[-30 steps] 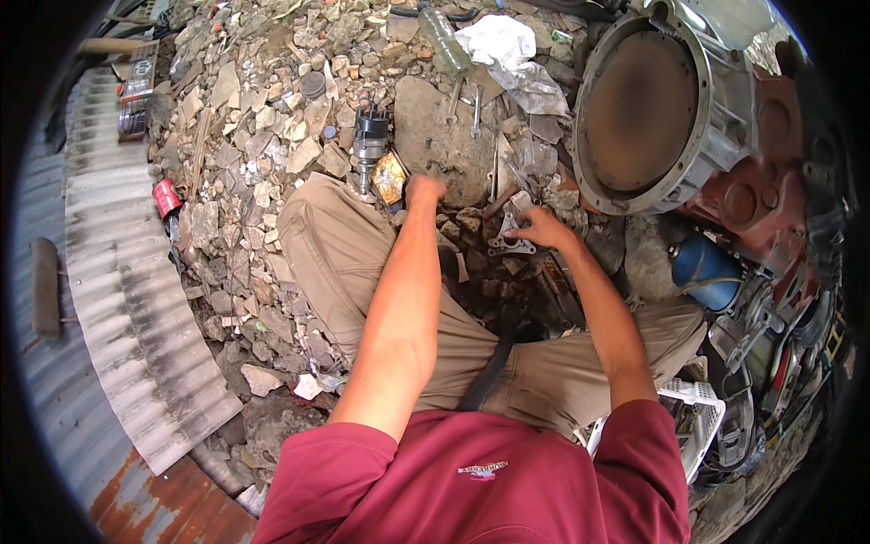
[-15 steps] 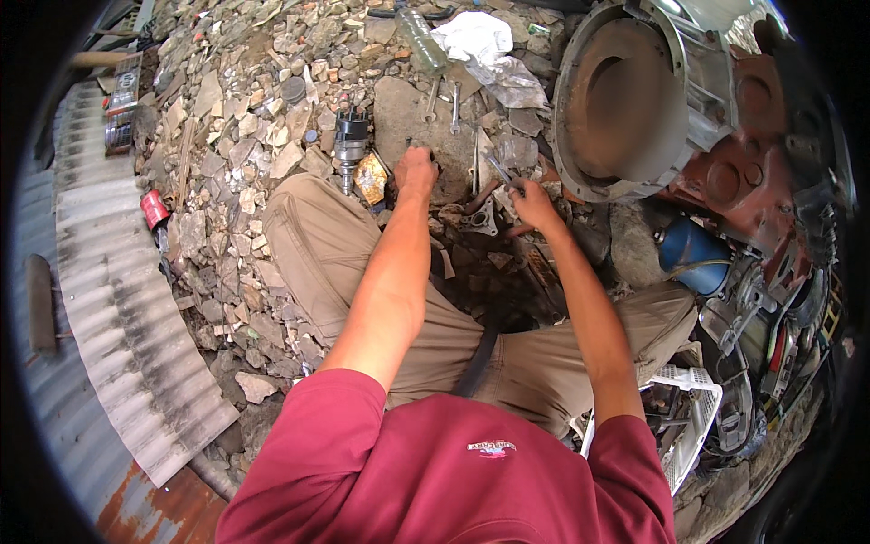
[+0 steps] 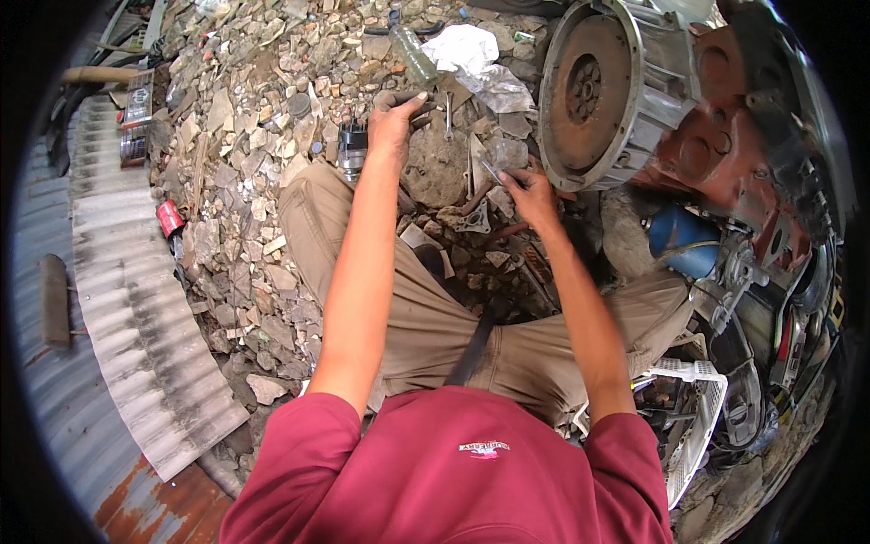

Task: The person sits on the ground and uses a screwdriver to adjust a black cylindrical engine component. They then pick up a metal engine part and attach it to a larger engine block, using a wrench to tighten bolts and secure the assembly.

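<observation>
My left hand (image 3: 399,122) is stretched forward over the flat stone (image 3: 430,172), its grimy fingers apart; whatever lies directly beneath them is hidden. Beside that hand stands the cylindrical metal part with a black cap (image 3: 352,159), partly covered by it. A wrench (image 3: 449,118) lies on the stone to the hand's right. My right hand (image 3: 530,190) is closed on a slim metal tool (image 3: 491,170), angled up and to the left. Just below that hand lies a metal bracket (image 3: 469,219) among stones and rusty pieces.
A large round housing (image 3: 587,86) and red engine casting (image 3: 707,172) crowd the right, with a blue canister (image 3: 689,240) and white crate (image 3: 698,417). Corrugated sheets (image 3: 145,326), a red can (image 3: 169,218), a bottle (image 3: 412,54) and white plastic (image 3: 458,50) surround the rubble.
My left hand has moved forward and left from low on the stone to beside the capped part. My right hand has left the bracket, moved up, and taken hold of the slim tool.
</observation>
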A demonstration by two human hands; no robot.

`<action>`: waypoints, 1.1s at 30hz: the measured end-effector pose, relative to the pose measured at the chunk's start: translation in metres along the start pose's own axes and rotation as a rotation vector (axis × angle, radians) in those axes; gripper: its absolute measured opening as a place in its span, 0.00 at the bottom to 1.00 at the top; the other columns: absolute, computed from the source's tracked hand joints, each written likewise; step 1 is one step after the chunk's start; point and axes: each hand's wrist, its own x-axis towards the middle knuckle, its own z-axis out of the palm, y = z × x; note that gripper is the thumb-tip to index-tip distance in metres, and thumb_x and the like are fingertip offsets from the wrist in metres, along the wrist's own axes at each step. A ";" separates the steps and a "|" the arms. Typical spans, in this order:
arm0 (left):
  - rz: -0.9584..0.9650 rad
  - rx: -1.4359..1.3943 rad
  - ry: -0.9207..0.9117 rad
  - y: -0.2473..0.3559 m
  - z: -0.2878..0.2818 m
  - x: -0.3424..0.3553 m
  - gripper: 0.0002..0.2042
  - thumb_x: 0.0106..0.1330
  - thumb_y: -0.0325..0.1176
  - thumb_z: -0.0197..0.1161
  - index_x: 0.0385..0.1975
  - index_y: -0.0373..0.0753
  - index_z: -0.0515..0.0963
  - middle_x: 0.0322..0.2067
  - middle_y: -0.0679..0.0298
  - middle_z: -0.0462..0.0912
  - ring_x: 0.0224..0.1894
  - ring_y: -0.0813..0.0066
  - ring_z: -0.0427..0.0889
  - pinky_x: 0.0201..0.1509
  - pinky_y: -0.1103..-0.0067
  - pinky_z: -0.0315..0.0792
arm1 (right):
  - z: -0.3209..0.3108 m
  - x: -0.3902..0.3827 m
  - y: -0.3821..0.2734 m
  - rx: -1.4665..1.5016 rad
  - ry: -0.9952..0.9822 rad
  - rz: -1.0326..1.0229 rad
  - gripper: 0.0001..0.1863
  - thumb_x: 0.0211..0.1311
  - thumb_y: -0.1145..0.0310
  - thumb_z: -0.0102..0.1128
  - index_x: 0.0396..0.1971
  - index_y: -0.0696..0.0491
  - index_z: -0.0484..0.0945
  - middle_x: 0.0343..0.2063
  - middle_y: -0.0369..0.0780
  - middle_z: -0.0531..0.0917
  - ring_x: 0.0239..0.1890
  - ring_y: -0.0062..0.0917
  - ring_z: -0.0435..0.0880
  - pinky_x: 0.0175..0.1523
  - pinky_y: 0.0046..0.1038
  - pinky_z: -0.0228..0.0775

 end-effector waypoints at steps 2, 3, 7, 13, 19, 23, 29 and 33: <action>-0.033 -0.113 -0.087 0.014 0.017 -0.023 0.11 0.65 0.28 0.66 0.45 0.36 0.78 0.42 0.59 0.85 0.46 0.68 0.85 0.47 0.75 0.78 | -0.003 -0.009 -0.013 0.169 -0.010 0.042 0.16 0.70 0.63 0.61 0.46 0.61 0.84 0.33 0.39 0.87 0.36 0.20 0.83 0.42 0.25 0.73; -0.051 -0.153 -0.103 0.013 0.024 -0.034 0.11 0.66 0.30 0.66 0.46 0.36 0.78 0.42 0.61 0.85 0.46 0.69 0.85 0.48 0.75 0.77 | -0.006 -0.013 -0.018 0.251 -0.015 0.060 0.16 0.70 0.63 0.60 0.47 0.60 0.83 0.34 0.40 0.88 0.38 0.21 0.84 0.44 0.26 0.74; -0.201 -0.327 -0.211 0.011 0.066 -0.087 0.12 0.67 0.35 0.66 0.47 0.39 0.79 0.43 0.65 0.84 0.47 0.72 0.82 0.51 0.74 0.75 | -0.036 -0.064 -0.081 0.445 0.155 -0.110 0.14 0.70 0.69 0.61 0.50 0.59 0.82 0.45 0.39 0.86 0.47 0.20 0.82 0.52 0.26 0.74; -0.370 -0.369 -0.377 0.008 0.127 -0.162 0.11 0.67 0.36 0.66 0.45 0.39 0.79 0.43 0.62 0.85 0.48 0.70 0.82 0.50 0.73 0.73 | -0.094 -0.132 -0.116 0.620 0.432 -0.273 0.15 0.69 0.76 0.60 0.52 0.65 0.74 0.48 0.48 0.84 0.48 0.24 0.83 0.52 0.23 0.75; -0.324 -0.208 -0.632 0.004 0.181 -0.182 0.09 0.67 0.32 0.64 0.43 0.36 0.78 0.43 0.59 0.85 0.46 0.66 0.83 0.49 0.71 0.75 | -0.139 -0.146 -0.088 0.521 0.970 -0.144 0.14 0.69 0.70 0.63 0.49 0.63 0.78 0.41 0.40 0.84 0.40 0.20 0.82 0.51 0.21 0.74; -0.409 -0.206 -0.613 -0.024 0.199 -0.182 0.08 0.67 0.27 0.58 0.44 0.34 0.76 0.40 0.58 0.83 0.45 0.62 0.83 0.50 0.68 0.75 | -0.146 -0.131 -0.073 0.737 1.164 -0.180 0.14 0.67 0.70 0.64 0.48 0.63 0.80 0.40 0.38 0.83 0.40 0.22 0.82 0.48 0.22 0.76; -0.382 -0.151 -0.554 -0.038 0.204 -0.172 0.10 0.66 0.29 0.51 0.44 0.35 0.75 0.34 0.65 0.77 0.36 0.67 0.77 0.45 0.69 0.73 | -0.150 -0.088 -0.086 1.377 1.314 -0.275 0.15 0.67 0.72 0.64 0.49 0.63 0.76 0.39 0.39 0.81 0.39 0.23 0.80 0.46 0.26 0.77; -0.231 -0.075 -0.520 -0.016 0.198 -0.160 0.11 0.66 0.30 0.50 0.44 0.36 0.75 0.33 0.65 0.75 0.35 0.70 0.75 0.43 0.72 0.72 | -0.164 -0.071 -0.100 1.451 1.440 -0.387 0.15 0.66 0.73 0.65 0.50 0.62 0.77 0.40 0.38 0.81 0.38 0.22 0.80 0.46 0.27 0.76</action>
